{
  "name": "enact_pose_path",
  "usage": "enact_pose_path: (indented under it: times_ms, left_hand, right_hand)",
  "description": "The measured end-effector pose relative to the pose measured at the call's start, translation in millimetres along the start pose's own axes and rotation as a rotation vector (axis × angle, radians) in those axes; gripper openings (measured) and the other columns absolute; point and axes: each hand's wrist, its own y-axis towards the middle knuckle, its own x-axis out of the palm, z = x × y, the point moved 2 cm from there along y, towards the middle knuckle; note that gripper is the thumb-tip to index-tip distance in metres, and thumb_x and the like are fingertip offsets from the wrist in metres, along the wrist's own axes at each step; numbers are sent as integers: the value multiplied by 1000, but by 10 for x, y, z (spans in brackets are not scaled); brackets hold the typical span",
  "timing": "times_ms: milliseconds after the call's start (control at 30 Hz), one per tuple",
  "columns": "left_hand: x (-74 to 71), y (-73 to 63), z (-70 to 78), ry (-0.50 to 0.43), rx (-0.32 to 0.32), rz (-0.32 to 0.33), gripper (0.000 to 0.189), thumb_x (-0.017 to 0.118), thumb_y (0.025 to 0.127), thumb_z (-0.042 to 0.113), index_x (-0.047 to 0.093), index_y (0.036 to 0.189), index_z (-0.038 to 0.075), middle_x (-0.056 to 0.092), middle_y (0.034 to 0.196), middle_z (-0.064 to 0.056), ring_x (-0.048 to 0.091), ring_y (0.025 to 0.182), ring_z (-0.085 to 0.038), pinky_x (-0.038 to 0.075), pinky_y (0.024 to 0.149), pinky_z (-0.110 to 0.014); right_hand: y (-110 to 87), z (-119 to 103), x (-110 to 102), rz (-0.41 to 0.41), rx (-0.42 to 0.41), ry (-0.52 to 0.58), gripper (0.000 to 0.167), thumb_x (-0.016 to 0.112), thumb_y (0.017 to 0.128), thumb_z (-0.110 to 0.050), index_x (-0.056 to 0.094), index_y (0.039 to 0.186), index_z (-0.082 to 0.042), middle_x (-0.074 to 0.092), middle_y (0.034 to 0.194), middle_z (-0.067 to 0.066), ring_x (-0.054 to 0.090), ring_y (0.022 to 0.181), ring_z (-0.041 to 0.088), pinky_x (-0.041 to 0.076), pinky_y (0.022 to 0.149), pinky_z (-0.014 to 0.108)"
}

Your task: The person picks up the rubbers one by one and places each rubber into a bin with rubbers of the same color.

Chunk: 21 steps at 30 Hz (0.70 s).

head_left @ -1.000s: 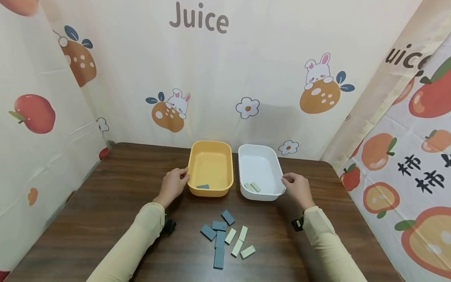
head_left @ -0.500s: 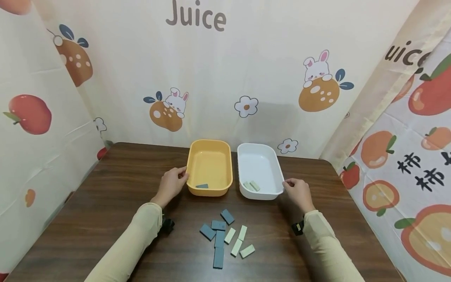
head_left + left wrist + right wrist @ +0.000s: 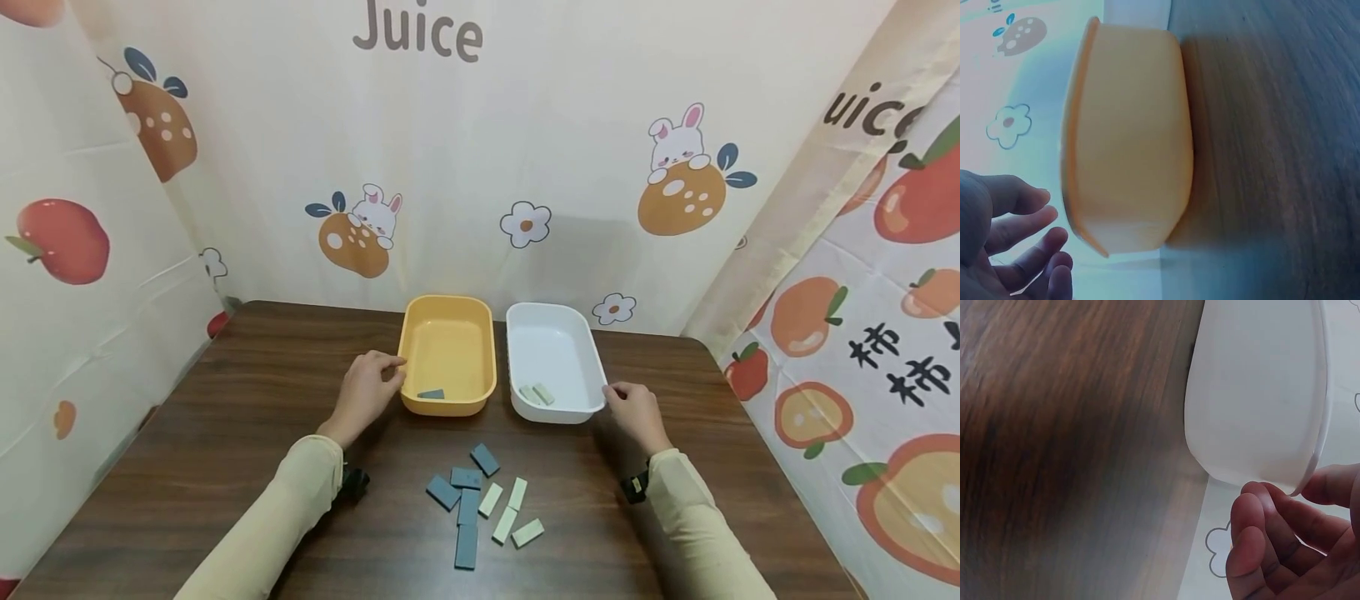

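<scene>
My left hand [image 3: 363, 395] is beside the left rim of a yellow plastic tray [image 3: 450, 354]. In the left wrist view its loosely bent fingers stand a little apart from the tray's edge, with nothing between them. My right hand [image 3: 636, 413] pinches the right rim of a white tray [image 3: 553, 358]; thumb and forefinger sit on either side of the lip in the right wrist view. One dark blue-grey block [image 3: 431, 394] lies in the yellow tray. Two pale green blocks [image 3: 543, 393] lie in the white one.
In front of the trays, several blue-grey blocks [image 3: 467, 546] and several pale green blocks [image 3: 528, 533] are scattered on the dark wooden table [image 3: 247, 400]. A printed curtain [image 3: 450, 150] hangs behind the table. The two trays stand side by side with a narrow gap.
My left thumb and fingers have parted from the yellow tray's rim, which they pinched earlier. The right hand keeps its hold, and both trays stay in place.
</scene>
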Motion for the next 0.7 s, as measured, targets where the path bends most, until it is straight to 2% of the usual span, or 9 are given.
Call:
enact_pose_path:
  times_ms: [267,500,600,700]
  left_hand:
    - [-39,-103,181,-21,97,-6,21,66,91,13,74,109,7,68,104,-11,55,84,-27,44,70,-34]
    - [-26,-228,306,-42,194,-28,17,69,88,11,75,104,8,69,100,-6,63,84,-21,54,72,-37]
    - [-5,-285,346,-54,252,-74,16,70,88,10,75,103,8,68,98,-4,64,86,-19,55,73,-35]
    - [20,-330,380,-39,303,-166,18,71,88,10,74,105,10,68,100,-2,64,88,-18,54,75,-33]
  right_hand:
    - [-3,-11,-13,-16,19,4,37,48,100,-20,65,116,9,68,86,18,61,67,16,47,60,26]
    - [-26,-24,8,-27,29,11,38,46,101,-19,64,118,10,70,89,20,64,68,16,49,60,28]
    - [-32,-25,16,-30,35,16,39,45,101,-20,64,118,10,71,93,22,66,70,17,52,61,30]
    - [-36,-29,18,-30,37,19,40,45,101,-20,64,119,10,71,96,24,68,72,19,54,63,32]
